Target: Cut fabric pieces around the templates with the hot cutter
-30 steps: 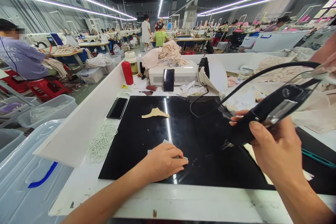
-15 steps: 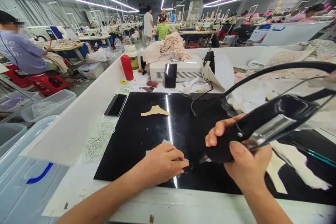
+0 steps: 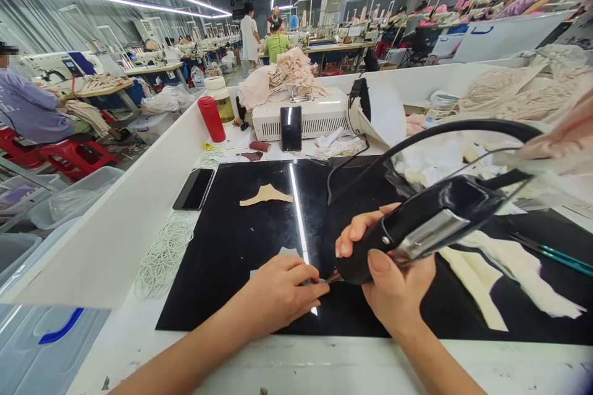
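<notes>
My right hand (image 3: 393, 287) is closed around a black corded hand tool (image 3: 430, 219) with a silver side lever and a narrow metal tip. Pointing left, the tip reaches my left fingertips. My left hand (image 3: 287, 290) rests on the black board (image 3: 222, 296), its fingers closed on a thin grey piece (image 3: 290, 252). Most of that piece is hidden beneath the hand, so I cannot make out its shape. Farther back on the board lies a beige curved cut-out (image 3: 266, 194). Cream fabric pieces (image 3: 477, 268) lie to the right of my right hand.
Coils of pale green cord (image 3: 164, 253) and a phone (image 3: 194, 189) lie left of the board. Behind stand a red cup (image 3: 212, 118), a jar (image 3: 219, 99), another phone (image 3: 291, 128) and a white vented box (image 3: 319, 114) topped with fabric. The tool's cable (image 3: 445, 126) arches at right.
The tool in my right hand has moved left, bringing its tip from a short gap to my left fingertips. My left hand stays on the grey piece. The view has shifted slightly.
</notes>
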The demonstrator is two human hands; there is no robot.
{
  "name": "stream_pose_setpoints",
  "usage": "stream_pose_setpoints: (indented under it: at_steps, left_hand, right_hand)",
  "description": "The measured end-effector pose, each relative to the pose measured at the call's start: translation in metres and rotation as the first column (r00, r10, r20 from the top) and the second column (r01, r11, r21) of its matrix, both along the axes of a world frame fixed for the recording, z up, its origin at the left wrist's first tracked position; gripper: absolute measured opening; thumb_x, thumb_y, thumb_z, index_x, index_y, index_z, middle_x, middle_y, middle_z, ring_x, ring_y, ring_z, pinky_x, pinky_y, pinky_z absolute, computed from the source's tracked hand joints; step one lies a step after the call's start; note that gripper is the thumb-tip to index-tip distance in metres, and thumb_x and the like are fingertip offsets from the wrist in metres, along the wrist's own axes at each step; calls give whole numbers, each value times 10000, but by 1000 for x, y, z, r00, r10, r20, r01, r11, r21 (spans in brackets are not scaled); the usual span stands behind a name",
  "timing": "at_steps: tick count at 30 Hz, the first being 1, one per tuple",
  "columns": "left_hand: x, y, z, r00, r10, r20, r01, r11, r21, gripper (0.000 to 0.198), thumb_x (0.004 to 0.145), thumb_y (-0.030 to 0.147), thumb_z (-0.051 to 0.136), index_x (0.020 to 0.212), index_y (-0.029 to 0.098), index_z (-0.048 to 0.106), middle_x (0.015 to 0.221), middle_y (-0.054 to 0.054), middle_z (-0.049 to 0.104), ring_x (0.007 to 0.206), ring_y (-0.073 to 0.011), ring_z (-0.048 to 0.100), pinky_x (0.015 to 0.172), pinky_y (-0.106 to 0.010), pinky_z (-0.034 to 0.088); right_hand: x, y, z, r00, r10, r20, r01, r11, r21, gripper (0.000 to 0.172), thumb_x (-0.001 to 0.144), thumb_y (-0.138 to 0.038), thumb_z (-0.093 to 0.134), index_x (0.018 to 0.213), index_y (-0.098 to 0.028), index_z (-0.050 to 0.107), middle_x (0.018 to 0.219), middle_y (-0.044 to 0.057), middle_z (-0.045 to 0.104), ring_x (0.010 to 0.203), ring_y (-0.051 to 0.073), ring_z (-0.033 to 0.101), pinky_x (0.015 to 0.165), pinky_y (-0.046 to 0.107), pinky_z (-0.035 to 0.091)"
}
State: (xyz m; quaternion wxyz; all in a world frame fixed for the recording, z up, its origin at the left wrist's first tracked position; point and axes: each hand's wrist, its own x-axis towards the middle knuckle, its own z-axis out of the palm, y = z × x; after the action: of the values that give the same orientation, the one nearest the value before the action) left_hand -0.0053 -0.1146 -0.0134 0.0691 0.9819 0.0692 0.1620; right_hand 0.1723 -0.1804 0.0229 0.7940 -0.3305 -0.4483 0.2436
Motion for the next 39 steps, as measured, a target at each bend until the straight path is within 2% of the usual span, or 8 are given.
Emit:
stream_pose_setpoints:
  at_steps: [10, 29, 36, 39]
  left_hand:
    - [0, -1, 0, 1000, 7, -8, -7, 1000, -18, 258, 1006, 292, 601, 1262, 263, 618, 1157, 0, 661, 987, -202, 590, 843, -351, 458]
    - [1, 0, 2, 999, 15, -41, -16, 1000, -22, 249, 1017, 306, 577, 1258, 265, 626, 1166, -4, 659, 997, -204, 586, 850, -360, 469]
    - [1, 0, 3, 1000, 12, -24, -14, 998, -58, 240, 1024, 313, 565, 1247, 259, 634, 1158, -16, 659, 1000, -202, 591, 893, -358, 452]
    - [1, 1, 2, 1000, 20, -21, -22, 993, -117, 243, 1031, 321, 551, 1250, 259, 636, 1153, -26, 652, 1014, -197, 593, 921, -360, 442]
  right_hand:
    - [0, -1, 2, 998, -62, 8, 62, 997, -38, 375, 901, -325, 750, 1200, -301, 524, 888, -19, 606, 655, 150, 612, 571, 327, 574]
    - [-3, -1, 4, 998, -63, -29, 61, 997, -57, 342, 921, -230, 706, 1190, -304, 507, 879, -31, 618, 649, 143, 616, 572, 326, 570]
    - [2, -3, 12, 992, -124, -18, 123, 991, -56, 361, 886, -328, 748, 1169, -292, 527, 855, -27, 610, 631, 157, 611, 556, 325, 529]
    - [4, -6, 13, 992, -123, -19, 122, 990, -66, 361, 881, -337, 751, 1166, -296, 532, 858, -26, 608, 630, 162, 607, 567, 334, 522]
